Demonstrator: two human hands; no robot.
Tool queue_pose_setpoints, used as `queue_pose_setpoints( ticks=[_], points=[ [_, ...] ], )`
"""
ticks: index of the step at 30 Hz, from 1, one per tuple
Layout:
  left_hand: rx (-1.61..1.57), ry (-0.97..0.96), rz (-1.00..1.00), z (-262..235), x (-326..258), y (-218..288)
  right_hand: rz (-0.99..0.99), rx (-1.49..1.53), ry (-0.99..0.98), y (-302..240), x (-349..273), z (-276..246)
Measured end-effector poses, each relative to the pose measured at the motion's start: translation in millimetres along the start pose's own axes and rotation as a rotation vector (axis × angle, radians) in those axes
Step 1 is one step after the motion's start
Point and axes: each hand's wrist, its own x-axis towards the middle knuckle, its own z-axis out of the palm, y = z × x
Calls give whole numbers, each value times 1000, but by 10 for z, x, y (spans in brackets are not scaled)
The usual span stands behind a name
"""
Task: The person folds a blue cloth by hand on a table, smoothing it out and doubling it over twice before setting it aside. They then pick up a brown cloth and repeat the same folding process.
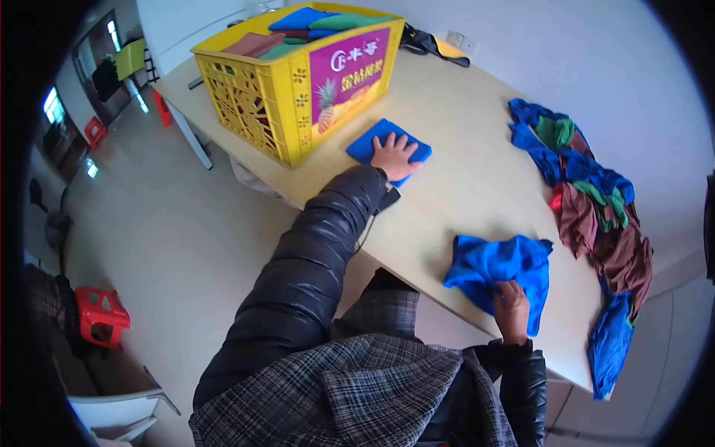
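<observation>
My left hand (395, 156) lies flat with spread fingers on a folded blue cloth (363, 144), next to the yellow crate. Nearer to me on the right, my right hand (511, 309) pinches the near part of a crumpled blue cloth (514, 257), which is spread loosely on the table. The yellow plastic crate (298, 82) at the far left of the table is filled with folded cloths (305, 31) in blue, green and brown.
Along the table's right edge runs a loose pile of blue, green and brown cloths (596, 194). A dark strap-like item (426, 43) lies behind the crate on the pale table (462, 134). Red stools (102, 317) stand on the floor to the left.
</observation>
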Motion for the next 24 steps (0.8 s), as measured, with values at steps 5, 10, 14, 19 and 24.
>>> queue_pose_setpoints(
  ticks=[5,10,14,19,24],
  points=[
    [-49,15,38,16,-22,-96,87,97,12,-3,192,-63],
    [-338,60,478,-166,-398,489,-27,156,147,-143,471,-263],
    [-801,83,934,-330,-1179,1600,-113,134,226,-287,588,-368],
    [-904,222,688,-278,-1531,1924,-55,435,165,-441,629,-421],
    [-971,361,754,-659,-1464,1931,128,528,-53,83,551,-361]
  ],
)
